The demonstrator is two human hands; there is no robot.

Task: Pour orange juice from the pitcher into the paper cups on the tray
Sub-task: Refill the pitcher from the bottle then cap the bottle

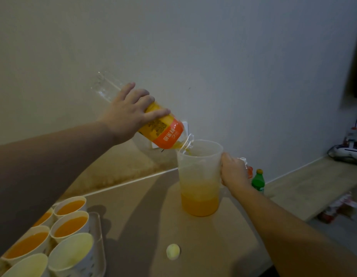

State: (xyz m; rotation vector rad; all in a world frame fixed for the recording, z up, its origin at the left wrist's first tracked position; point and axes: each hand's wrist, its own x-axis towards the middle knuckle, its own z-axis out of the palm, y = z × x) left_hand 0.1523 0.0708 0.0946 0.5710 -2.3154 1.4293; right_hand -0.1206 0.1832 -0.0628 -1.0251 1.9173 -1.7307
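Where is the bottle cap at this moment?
In the head view, the cap lies on the table, low in the middle, right of the tray and in front of the pitcher.

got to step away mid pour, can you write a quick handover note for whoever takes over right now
Left hand grips the tilted clear plastic juice bottle with the orange label, refilling the translucent plastic pitcher.
Right hand holds the pitcher's handle side; the pitcher stands on the brown table, roughly a third full.
Done: four white paper cups on the white tray hold juice, e.g..
Left: two near cups, e.g., look empty. Finish the refill, then fill them.
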